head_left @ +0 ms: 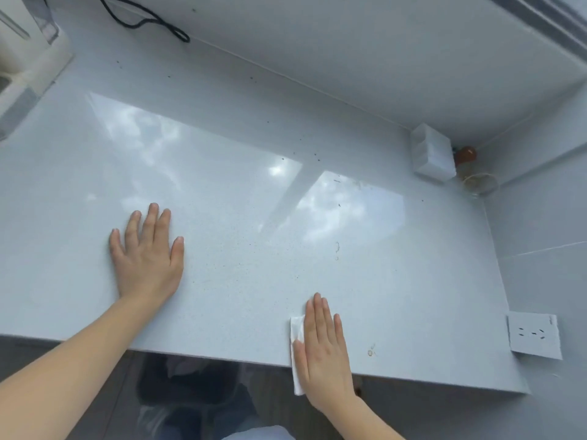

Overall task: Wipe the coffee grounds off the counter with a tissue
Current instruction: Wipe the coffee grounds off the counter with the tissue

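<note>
Surface (pixel 241 217) pale grey-white, glossy, with bright white mirrored patches of cloud on it. Coffee grounds (pixel 316 157) read as sparse dark brown-black specks, scattered mostly toward the back; a couple of faint tan ring marks (pixel 371 350) near the front edge. Tissue (pixel 297 354) under my right grip is plain white, no print. Cable (pixel 149 22) at the back is black. Small box (pixel 432 152) in the corner white; beside it a jar (pixel 465 154) with a reddish-brown cap. Wall socket (pixel 533 335) white with dark slots.
</note>
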